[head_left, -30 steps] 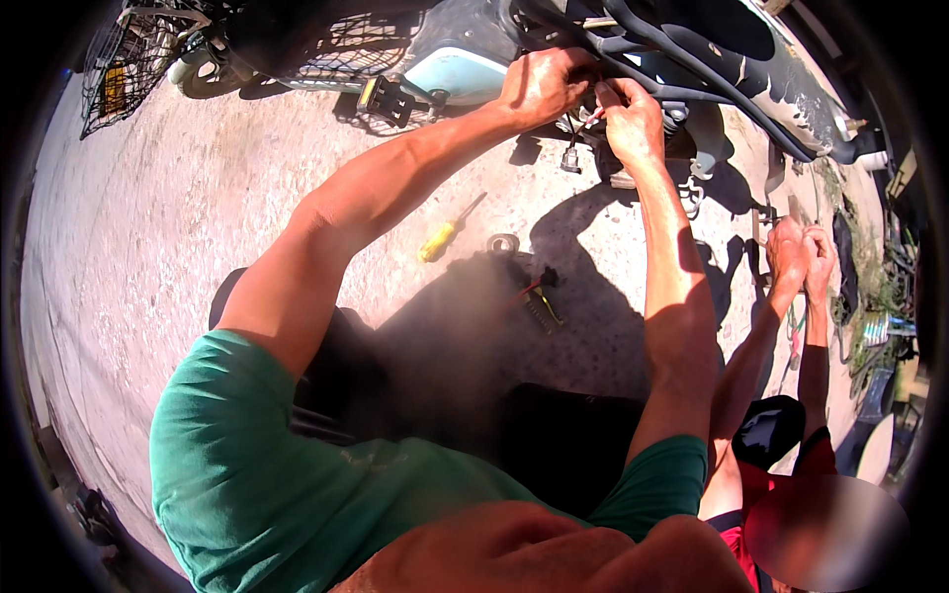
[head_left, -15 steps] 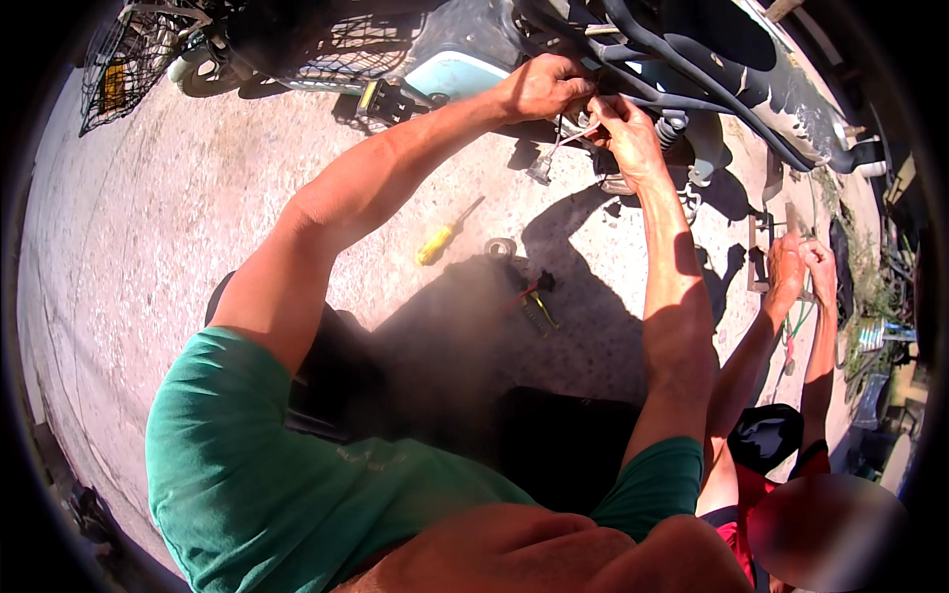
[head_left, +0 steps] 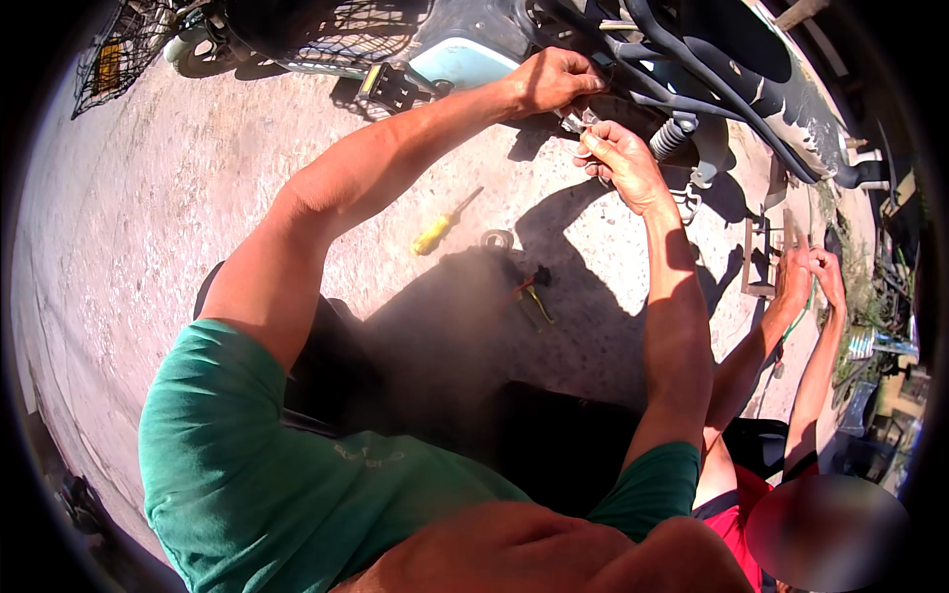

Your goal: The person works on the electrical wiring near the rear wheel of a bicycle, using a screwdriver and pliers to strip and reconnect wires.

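Small pale plug (head_left: 574, 122) is apparently pinched in R hand (head_left: 627, 166) fingers, beside scooter (head_left: 460, 64); L hand (head_left: 552, 81) is held at scooter too, fingers' state can't be told (shadow). Plug could be dropped if pinch is loosened, e.g. by knuckles being knocked.

A small, pale grey, plastic-looking connector (head_left: 576, 122) is held off the ground, just below the frame of a dark scooter with black metal tubes (head_left: 727, 97) and a light-blue panel (head_left: 460, 63). Its finer shape is too small to tell. The scooter stretches along the upper edge, partly cut off, a grey coil spring (head_left: 673, 136) beneath its tubes.
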A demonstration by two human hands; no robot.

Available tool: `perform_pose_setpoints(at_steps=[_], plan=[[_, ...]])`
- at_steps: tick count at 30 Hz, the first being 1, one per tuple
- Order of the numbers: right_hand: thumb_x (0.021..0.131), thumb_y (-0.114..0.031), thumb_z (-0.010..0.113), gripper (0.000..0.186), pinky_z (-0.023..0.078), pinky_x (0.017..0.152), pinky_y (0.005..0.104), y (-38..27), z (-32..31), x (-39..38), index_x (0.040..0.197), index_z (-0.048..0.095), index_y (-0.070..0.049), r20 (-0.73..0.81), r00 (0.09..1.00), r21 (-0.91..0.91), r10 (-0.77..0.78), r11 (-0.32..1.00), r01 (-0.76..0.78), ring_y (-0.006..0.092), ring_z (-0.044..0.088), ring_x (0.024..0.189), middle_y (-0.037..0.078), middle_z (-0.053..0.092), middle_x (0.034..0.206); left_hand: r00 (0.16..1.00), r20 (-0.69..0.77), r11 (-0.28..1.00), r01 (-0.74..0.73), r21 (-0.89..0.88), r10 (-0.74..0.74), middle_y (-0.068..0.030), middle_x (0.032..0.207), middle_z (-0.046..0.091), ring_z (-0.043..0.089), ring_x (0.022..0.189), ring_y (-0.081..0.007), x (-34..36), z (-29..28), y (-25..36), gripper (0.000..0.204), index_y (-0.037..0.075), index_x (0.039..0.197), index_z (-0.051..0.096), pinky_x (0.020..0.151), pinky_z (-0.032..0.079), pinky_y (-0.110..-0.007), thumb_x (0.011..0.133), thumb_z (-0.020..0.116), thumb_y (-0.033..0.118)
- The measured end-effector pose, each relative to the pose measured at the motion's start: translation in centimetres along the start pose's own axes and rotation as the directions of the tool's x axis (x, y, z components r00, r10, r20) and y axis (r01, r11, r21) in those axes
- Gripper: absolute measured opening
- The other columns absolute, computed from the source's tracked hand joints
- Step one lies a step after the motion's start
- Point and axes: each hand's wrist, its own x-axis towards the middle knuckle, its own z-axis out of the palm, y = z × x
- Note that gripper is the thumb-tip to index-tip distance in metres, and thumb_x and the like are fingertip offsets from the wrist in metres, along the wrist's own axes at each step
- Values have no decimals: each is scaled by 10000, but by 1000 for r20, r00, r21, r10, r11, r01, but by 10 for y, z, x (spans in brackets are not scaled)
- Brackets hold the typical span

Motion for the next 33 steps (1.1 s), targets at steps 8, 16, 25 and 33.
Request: perform_pose_setpoints(at_steps=[8,16,25,33], plan=[[962,-253,637,199,495,783,255,-8,-2,-5,1071,599,-90,20,1000,72,17,997,-19,137,647,914,33,670,970,996,-1,996,89,-16,-89,-29,725,669,609,615,-94,-12,-6,4,233,7,927,698,563,511,-248,939,657,236],[924,-233,637,295,497,777,266,-13,-4,8,1153,602,-50,-146,987,-31,74,996,-79,145,658,876,54,672,957,963,40,931,-267,249,266,-40,691,651,593,581,-111,-6,-20,-34,239,7,918,688,557,489,-272,949,639,239],[930,-291,667,281,484,845,266,-13,5,8,1111,612,-83,52,996,-21,74,997,-73,147,663,975,45,685,1057,949,291,976,63,207,-123,-71,754,660,625,639,-140,-54,-13,-17,366,8,1082,672,623,529,-298,971,585,346],[952,-286,659,237,490,728,182,8,12,9,1049,645,-70,28,978,-212,208,957,-197,57,642,835,9,674,938,873,373,909,162,384,-313,-104,882,687,650,781,-209,-64,-38,-3,301,38,1100,658,724,531,-343,960,581,293]])
